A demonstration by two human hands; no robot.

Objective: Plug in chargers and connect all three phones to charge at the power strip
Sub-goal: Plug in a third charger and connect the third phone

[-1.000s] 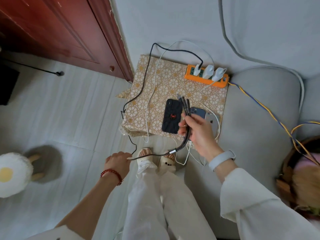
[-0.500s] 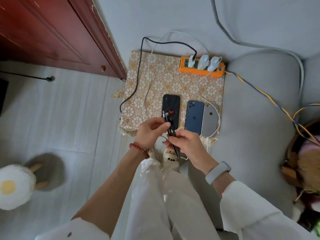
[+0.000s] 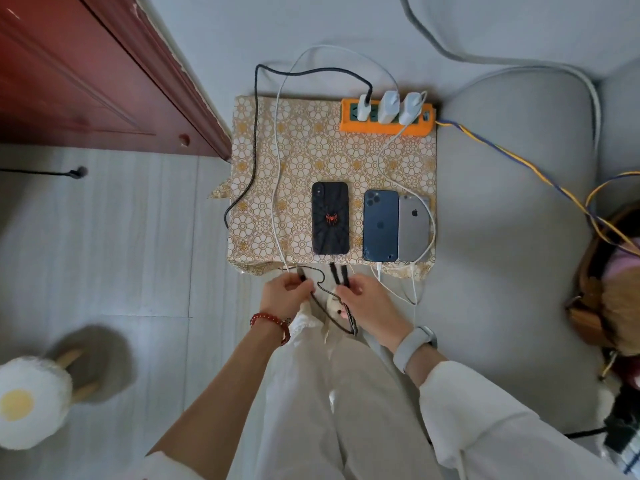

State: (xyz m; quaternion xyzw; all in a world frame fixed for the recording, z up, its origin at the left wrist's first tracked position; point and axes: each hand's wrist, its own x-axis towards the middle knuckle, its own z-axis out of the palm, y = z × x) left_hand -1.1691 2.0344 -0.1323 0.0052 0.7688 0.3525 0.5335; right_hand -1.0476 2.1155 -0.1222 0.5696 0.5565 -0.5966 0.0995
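Three phones lie face down on a flower-patterned cloth: a black phone with a red spider, a dark blue phone and a grey phone. White cables reach the near ends of the blue and grey phones. An orange power strip at the far edge carries three white chargers. A black multi-head cable runs from the leftmost charger to my hands. Just below the black phone, my left hand pinches one black connector and my right hand holds the other black connector ends.
A red wooden door stands at the left. A grey sofa cushion lies to the right, with a blue-yellow power cord across it. A basket sits at the right edge, a fried-egg slipper on the floor.
My hands have pulled back from over the black phone to just below the cloth's near edge, and the connector ends are now split between the two hands.
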